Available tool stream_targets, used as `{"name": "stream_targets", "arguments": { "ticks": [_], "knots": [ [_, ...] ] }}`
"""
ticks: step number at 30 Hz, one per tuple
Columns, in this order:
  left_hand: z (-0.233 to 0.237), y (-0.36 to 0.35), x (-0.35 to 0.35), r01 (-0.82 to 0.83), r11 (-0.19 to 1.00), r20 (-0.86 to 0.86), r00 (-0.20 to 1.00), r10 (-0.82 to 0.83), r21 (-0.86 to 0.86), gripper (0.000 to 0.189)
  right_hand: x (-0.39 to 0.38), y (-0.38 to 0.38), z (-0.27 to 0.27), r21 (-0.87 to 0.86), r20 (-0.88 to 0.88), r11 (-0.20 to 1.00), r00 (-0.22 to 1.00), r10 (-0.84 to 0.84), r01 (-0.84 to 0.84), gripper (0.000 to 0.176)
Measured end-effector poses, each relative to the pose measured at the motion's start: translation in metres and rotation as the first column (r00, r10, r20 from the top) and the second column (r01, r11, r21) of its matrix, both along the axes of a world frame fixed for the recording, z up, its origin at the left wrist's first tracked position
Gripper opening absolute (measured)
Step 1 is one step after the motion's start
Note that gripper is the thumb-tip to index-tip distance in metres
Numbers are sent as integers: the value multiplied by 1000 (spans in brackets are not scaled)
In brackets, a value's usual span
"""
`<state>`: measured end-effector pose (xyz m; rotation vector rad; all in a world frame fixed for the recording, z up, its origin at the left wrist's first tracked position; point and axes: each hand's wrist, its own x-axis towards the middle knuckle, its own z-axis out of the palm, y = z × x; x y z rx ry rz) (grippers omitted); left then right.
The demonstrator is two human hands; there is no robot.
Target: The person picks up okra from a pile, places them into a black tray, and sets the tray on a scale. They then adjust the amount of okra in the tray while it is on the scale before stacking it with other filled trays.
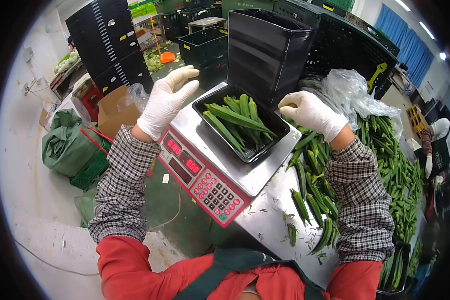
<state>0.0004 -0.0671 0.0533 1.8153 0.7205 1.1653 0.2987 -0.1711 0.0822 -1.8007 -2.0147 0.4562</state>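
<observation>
A black plastic tray [271,148] with several green okra pods [240,117] in it rests on the steel pan [200,145] of a red electronic scale [171,172]. The scale's lit red display seems to read 0.180. My left hand [166,100], in a white glove, is raised beyond the tray's left corner, thumb and fingers apart, holding nothing. On the tray's right side, my gloved right hand [316,114] hovers over the loose okra [312,165] with its fingers curled together. Nothing shows between those fingers. Neither hand touches the tray.
A tall stack of black trays [257,55] stands just behind the scale. Clear plastic bags [357,95] lie on a large okra heap [392,165] at right. Dark crates [355,45] rise behind. Another person [440,145] is at far right. A green sack [67,145] sits at left.
</observation>
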Motion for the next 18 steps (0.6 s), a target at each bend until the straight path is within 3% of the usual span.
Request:
{"name": "stream_targets", "arguments": {
  "ticks": [4, 5, 6, 9, 11, 13, 18],
  "knots": [
    [1, 14, -15, -105, 987, -46, 993, 111, 123, 32, 2, -24, -7, 107, -180, 989, 980, -82, 103, 24],
    [7, 12, -18, -132, 984, -96, 985, 144, 122, 31, 1, -32, -10, 193, -257, 977, 966, -37, 89, 22],
    [8, 15, -22, -163, 980, -127, 976, 177, 117, 31, -7, -44, -9, 178, -395, 971, 915, -78, 159, 22],
    [12, 26, -33, -206, 972, -233, 945, 229, 116, 33, -19, -78, -15, 50, -516, 964, 834, -198, 260, 21],
    [11, 34, -33, -191, 976, -312, 926, 215, 106, 35, -20, -92, -40, -36, -633, 970, 746, -207, 239, 20],
    [5, 39, -28, -150, 985, -343, 924, 169, 81, 37, -26, -101, -53, -133, -653, 968, 716, -246, 212, 22],
    [-20, 52, -4, -80, 995, -416, 908, 50, -55, 39, -44, -112, -69, -190, -617, 969, 748, -244, 160, 27]
  ]
}}
